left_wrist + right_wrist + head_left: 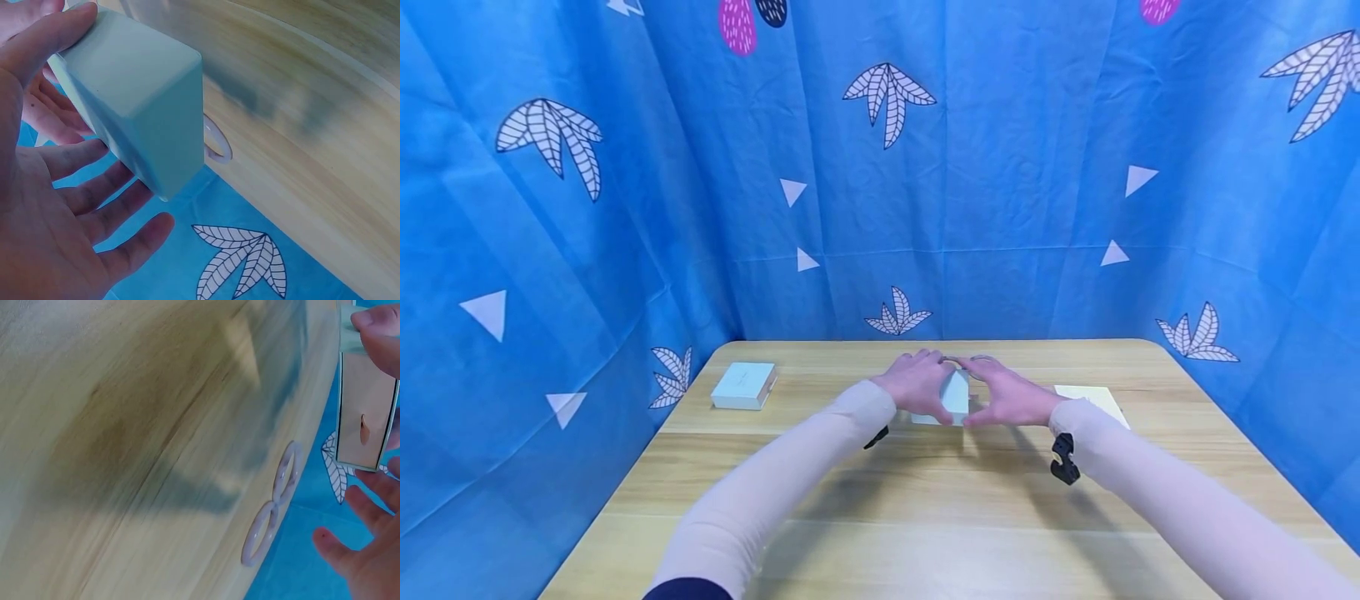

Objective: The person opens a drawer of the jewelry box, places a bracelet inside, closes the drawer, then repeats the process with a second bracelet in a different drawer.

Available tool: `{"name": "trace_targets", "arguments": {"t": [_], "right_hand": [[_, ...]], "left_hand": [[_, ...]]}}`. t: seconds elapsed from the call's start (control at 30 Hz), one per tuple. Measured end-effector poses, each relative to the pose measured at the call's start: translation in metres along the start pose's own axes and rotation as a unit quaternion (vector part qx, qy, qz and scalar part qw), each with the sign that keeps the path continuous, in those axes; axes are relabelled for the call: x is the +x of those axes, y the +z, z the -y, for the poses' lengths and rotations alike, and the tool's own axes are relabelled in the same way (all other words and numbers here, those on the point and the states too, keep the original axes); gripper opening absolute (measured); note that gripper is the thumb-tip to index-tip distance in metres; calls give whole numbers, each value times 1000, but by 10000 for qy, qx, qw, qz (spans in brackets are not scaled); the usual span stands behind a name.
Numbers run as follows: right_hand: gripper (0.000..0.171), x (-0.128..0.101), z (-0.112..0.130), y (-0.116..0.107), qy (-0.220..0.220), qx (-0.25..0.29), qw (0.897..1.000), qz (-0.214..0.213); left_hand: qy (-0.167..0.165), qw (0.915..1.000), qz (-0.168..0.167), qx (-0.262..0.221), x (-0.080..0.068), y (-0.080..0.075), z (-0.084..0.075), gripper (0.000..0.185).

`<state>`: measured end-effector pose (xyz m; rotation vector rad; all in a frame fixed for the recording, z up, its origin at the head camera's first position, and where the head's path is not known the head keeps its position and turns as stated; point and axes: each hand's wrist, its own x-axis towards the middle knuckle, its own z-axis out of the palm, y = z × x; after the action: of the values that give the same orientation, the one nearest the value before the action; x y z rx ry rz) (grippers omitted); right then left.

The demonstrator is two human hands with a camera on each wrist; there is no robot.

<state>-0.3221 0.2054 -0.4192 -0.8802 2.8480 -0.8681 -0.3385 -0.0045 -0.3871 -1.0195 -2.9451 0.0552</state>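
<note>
A pale mint box (955, 393) is held between both hands, over the far middle of the table. My left hand (919, 385) grips its left side, the thumb (53, 37) on one face and the fingers along the opposite side. From the right, my right hand (1011, 393) holds the box's other end with thumb and fingers. In the right wrist view that end shows a pinkish drawer panel (365, 406) with a small slot. Two pale lilac bangles (273, 503) lie side by side by the table's far edge; one bangle (219, 140) shows past the box in the left wrist view.
Another pale mint box (745, 385) sits at the table's far left. Partly behind the right forearm lies a flat cream-white piece (1093, 402). Blue patterned curtain (880, 208) surrounds the wooden table (925, 533) at the back and sides.
</note>
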Motion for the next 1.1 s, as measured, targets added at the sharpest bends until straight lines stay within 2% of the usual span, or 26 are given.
{"name": "trace_targets", "arguments": {"t": [0.27, 0.47, 0.73, 0.97, 1.1], "right_hand": [[109, -1, -2, 8, -68, 17, 9998, -173], [107, -1, -4, 16, -2, 69, 9999, -125], [107, -1, -8, 26, -9, -253, 9997, -60], [106, 2, -8, 35, -48, -434, 9990, -51], [106, 3, -8, 40, -98, -471, 9988, -60]], "left_hand": [[-40, 9998, 63, -168, -2, 5, 2, 92], [-63, 9997, 145, -168, -5, 10, 3, 88], [-92, 9993, 300, -207, -9, 15, 6, 83], [-165, 9986, 374, -336, -14, 19, 10, 93], [-222, 9984, 421, -296, -15, 24, 12, 90]]}}
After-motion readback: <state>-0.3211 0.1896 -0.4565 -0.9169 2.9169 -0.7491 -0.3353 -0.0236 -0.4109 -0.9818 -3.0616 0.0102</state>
